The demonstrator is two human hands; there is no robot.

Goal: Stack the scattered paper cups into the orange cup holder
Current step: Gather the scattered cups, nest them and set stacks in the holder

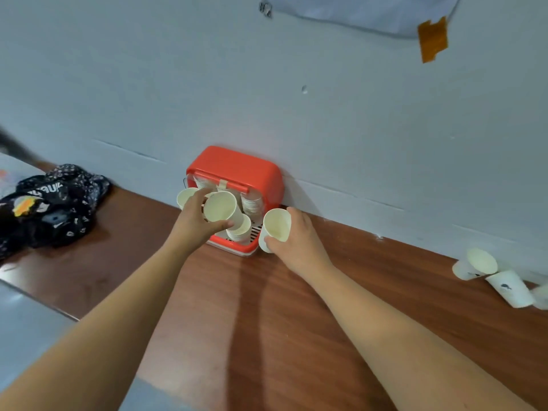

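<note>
Pinching the white paper cup (220, 206) between thumb and curled fingers, my left hand (192, 222) held it tipped over, mouth toward me and base pointing to twelve o'clock, into the open front of the orange plastic cup holder (237, 167). At about five o'clock from my thumb tip, a nested stack of cups (239, 229) leaned out of the holder's tray, its long axis roughly in line with the cup I held. Whether the two touched I could not tell. I judged the next move turned on lining them up.

My right hand (296, 237), just beside the holder at its four o'clock, gripped a second white paper cup (277, 223), mouth also toward me. The left was the nearer to the stack. More loose cups (482, 262) lay well apart at three o'clock, against the white wall (355, 129), on the brown wooden tabletop (267, 307).
</note>
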